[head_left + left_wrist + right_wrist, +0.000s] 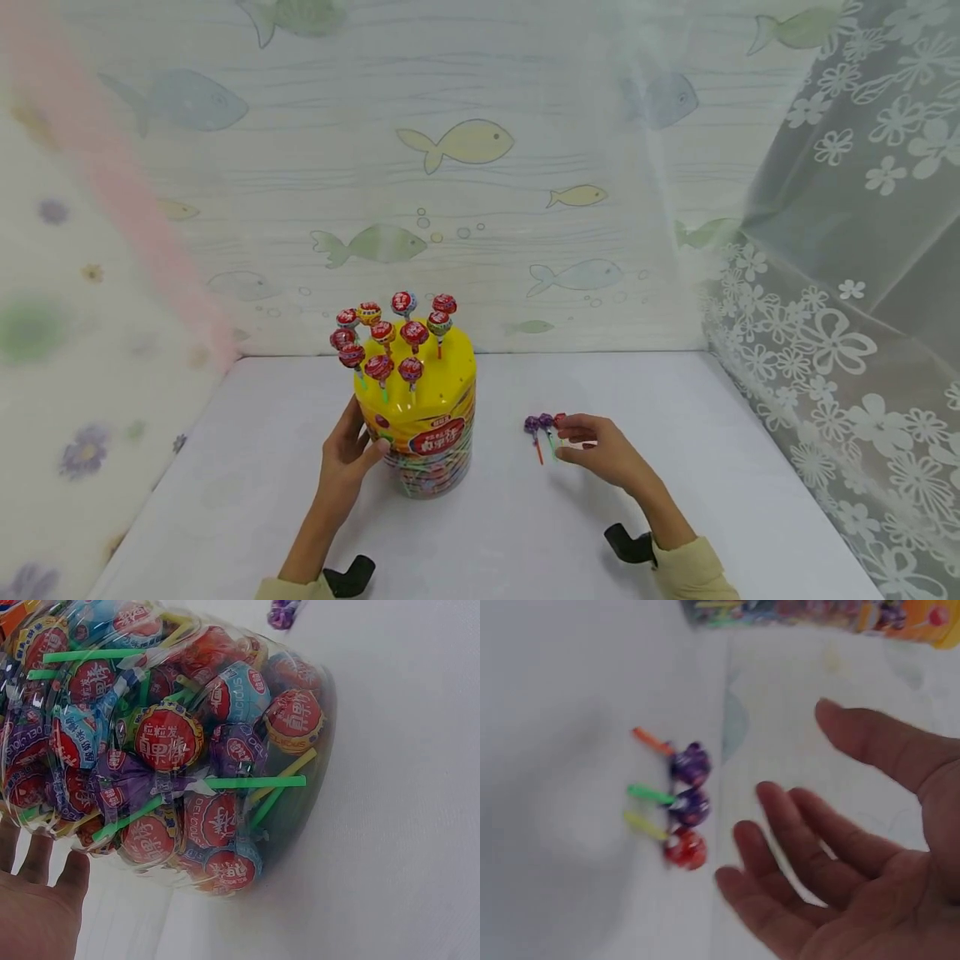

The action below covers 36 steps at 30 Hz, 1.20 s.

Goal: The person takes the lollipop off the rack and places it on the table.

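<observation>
Fingers (780, 825) of the right hand (603, 450): relaxed and spread, holding nothing, just beside three loose lollipops (686, 806) on the counter (525, 517). Left hand (347, 450): flat against the lollipop tub (420, 433), fingers straight. Tub: clear wall packed with wrapped lollipops; yellow lid (450, 375) carries about a dozen upright, further holes apparently unfilled

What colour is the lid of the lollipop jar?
The lid is yellow, seen best in the head view.
</observation>
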Each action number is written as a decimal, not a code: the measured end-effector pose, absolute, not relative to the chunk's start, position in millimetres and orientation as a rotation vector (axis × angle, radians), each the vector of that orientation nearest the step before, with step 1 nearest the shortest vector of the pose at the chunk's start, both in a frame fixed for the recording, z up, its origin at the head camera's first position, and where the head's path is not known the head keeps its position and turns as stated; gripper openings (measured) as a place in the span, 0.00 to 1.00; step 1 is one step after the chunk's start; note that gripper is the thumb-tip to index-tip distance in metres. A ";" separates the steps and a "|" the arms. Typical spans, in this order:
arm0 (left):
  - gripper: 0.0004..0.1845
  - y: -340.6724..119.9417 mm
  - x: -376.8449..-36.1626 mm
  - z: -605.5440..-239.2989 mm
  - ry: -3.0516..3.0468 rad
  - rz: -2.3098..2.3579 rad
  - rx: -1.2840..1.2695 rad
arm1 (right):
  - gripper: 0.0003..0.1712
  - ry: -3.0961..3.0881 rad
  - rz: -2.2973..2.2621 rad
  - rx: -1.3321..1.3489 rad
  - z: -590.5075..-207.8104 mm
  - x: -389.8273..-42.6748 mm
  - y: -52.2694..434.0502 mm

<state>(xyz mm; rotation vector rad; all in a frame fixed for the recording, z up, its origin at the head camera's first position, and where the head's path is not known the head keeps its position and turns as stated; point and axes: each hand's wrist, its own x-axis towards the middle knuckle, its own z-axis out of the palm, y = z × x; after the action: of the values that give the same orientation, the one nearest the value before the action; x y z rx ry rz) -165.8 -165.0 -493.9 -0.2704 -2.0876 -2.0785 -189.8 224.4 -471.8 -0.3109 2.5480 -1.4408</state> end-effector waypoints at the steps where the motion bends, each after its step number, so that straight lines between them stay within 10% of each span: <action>1: 0.42 -165.1 -165.6 -493.4 -2.091 -2.077 -0.264 | 0.27 2.542 -1.468 -0.358 -468.5 -189.2 222.4; 36: 0.43 -165.5 -165.0 -495.6 -2.096 -2.092 -0.240 | 0.27 2.143 -2.250 -1.119 -359.9 -215.2 99.4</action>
<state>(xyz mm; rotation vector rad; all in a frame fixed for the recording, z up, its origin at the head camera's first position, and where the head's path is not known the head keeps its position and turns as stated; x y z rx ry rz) -165.0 -165.5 -495.6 -0.2403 -2.0961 -2.0922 -215.2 99.4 -359.9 -1.1186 2.1431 -2.2497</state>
